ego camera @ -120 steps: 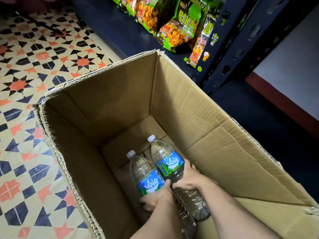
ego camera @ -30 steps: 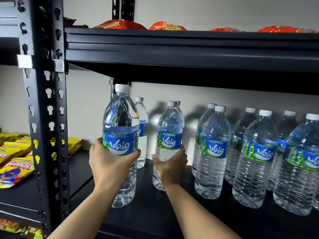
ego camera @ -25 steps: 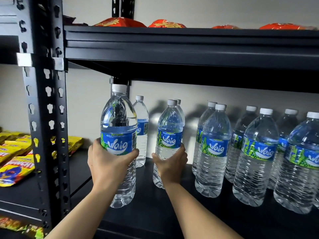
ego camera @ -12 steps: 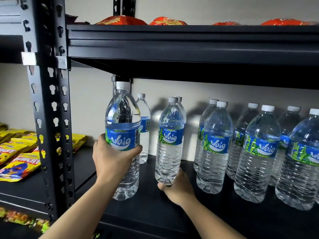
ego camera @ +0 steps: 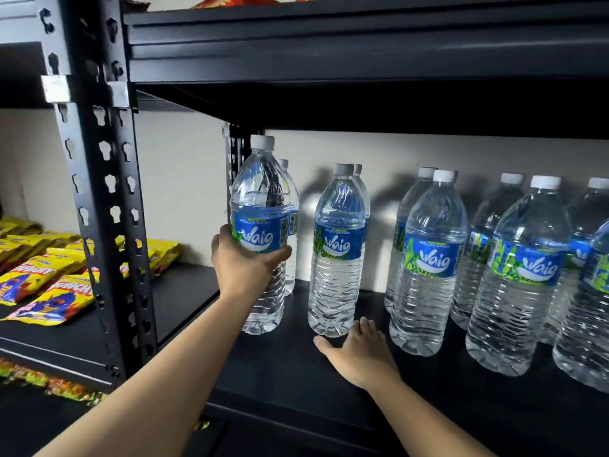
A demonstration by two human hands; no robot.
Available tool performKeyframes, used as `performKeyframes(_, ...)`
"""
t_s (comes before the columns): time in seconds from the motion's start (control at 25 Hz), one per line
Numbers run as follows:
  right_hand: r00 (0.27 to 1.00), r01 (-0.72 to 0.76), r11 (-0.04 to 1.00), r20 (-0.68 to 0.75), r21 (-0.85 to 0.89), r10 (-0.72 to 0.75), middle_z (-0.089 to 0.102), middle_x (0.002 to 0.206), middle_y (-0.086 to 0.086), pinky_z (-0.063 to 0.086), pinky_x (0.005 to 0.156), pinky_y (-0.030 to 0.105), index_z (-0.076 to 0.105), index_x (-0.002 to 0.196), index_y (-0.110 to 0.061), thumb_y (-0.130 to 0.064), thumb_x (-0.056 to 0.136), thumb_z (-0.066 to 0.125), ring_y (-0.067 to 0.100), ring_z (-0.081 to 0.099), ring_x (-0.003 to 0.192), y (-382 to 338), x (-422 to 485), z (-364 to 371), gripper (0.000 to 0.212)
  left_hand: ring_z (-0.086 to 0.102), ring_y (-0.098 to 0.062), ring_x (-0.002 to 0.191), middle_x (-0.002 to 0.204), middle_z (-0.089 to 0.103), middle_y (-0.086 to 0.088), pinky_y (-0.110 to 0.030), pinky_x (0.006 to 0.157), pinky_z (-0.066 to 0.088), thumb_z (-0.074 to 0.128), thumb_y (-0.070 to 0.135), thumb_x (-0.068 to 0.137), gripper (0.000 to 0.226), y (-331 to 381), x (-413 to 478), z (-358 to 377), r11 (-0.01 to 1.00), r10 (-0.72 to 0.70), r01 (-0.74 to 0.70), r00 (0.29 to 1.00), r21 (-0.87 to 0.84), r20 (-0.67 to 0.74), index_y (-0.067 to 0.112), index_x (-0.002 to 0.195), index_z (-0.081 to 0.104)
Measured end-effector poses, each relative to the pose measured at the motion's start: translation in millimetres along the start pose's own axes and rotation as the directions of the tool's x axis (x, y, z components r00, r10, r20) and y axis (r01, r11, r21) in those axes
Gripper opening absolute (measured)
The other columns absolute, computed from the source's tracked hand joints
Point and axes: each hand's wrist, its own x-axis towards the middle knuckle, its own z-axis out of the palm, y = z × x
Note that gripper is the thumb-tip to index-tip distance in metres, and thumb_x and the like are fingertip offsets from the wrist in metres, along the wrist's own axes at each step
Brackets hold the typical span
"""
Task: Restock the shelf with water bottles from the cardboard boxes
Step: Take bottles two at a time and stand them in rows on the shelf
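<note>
Clear bottle (ego camera: 260, 192): full, likely heavy, slick; grip the ribbed waist.
Left hand (ego camera: 240, 268): fingers wrapped round it.
Right hand (ego camera: 359, 357): fingers spread, empty.

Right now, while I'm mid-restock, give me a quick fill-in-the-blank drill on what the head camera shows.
1. The left hand grips a water bottle whose cap is ____.
2. Its label reads ____.
3. The right hand rests on the shelf board, holding ____.
4. The snack packets on the neighbouring shelf are mainly ____.

Missing words: white; Waig; nothing; yellow.
</note>
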Motion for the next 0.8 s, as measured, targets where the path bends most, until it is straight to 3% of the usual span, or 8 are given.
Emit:
performKeyframes(0.16,1.0,0.006,0.999,-0.008,0.033,-0.006,0.0,0.164,0.012,0.001,0.122,0.039,0.007,0.155,-0.002,-0.082,0.082,0.028,0.023,-0.003,0.151,0,1,-1,0.111,0.062,-0.023,0.093,0.1,0.063,-0.004,-0.041,0.085,0.055,0.084,0.048,0.035,0.078,-10,16,17,0.998,-0.047,0.047,0.999,0.035,0.002,0.02,0.102,0.054)
performKeyframes(0.32,1.0,0.021,0.999,-0.013,0.037,-0.021,0.001,0.163,0.012,0.002,0.122,0.038,0.008,0.155,-0.002,-0.082,0.082,0.03,0.024,-0.003,0.151,1,2,0,0.11,0.053,-0.016,0.093,0.109,0.058,-0.005,-0.026,0.086,0.046,0.091,0.036,0.048,0.077,-25,20,26,0.995,-0.062,0.059,0.998,0.081,0.025,0.011,0.111,0.054)
performKeyframes(0.48,0.999,0.03,0.999,-0.025,0.039,-0.029,0.007,0.163,0.012,0.007,0.122,0.038,0.016,0.154,-0.003,-0.082,0.081,0.033,0.024,0.001,0.151,3,4,-1,0.109,0.062,-0.02,0.099,0.109,0.062,-0.002,-0.039,0.092,0.053,0.087,0.049,0.035,0.093,-42,24,25,0.997,-0.054,0.047,0.989,0.058,0.136,0.019,0.115,0.05)
performKeyframes(0.56,0.999,0.033,0.998,-0.03,0.047,-0.031,0.008,0.163,0.012,0.008,0.122,0.037,0.018,0.154,-0.004,-0.082,0.08,0.036,0.024,0.003,0.151,2,2,-3,0.109,0.063,-0.021,0.101,0.113,0.061,-0.002,-0.039,0.094,0.052,0.092,0.041,0.037,0.101,-58,16,20,0.996,-0.087,0.087,0.98,0.007,0.179,0.021,0.122,0.041)
performKeyframes(0.68,0.999,0.029,0.997,-0.044,0.066,-0.026,0.009,0.163,0.01,0.008,0.122,0.036,0.019,0.154,-0.007,-0.082,0.081,0.037,0.023,0.005,0.15,2,0,-5,0.106,0.062,-0.024,0.097,0.109,0.058,-0.005,-0.032,0.084,0.048,0.095,0.023,0.052,0.092,-83,-5,18,0.985,-0.173,0.175,0.959,0.011,0.227,0.015,0.119,0.033)
performKeyframes(0.8,0.999,0.023,0.996,-0.046,0.086,-0.019,0.009,0.163,0.008,0.008,0.122,0.036,0.02,0.154,-0.009,-0.079,0.084,0.035,0.022,0.004,0.15,0,-2,-6,0.099,0.056,-0.026,0.109,0.114,0.054,-0.007,-0.034,0.088,0.045,0.092,0.031,0.058,0.083,-94,-9,23,0.98,-0.19,0.174,0.961,0.093,0.2,0.015,0.118,0.036)
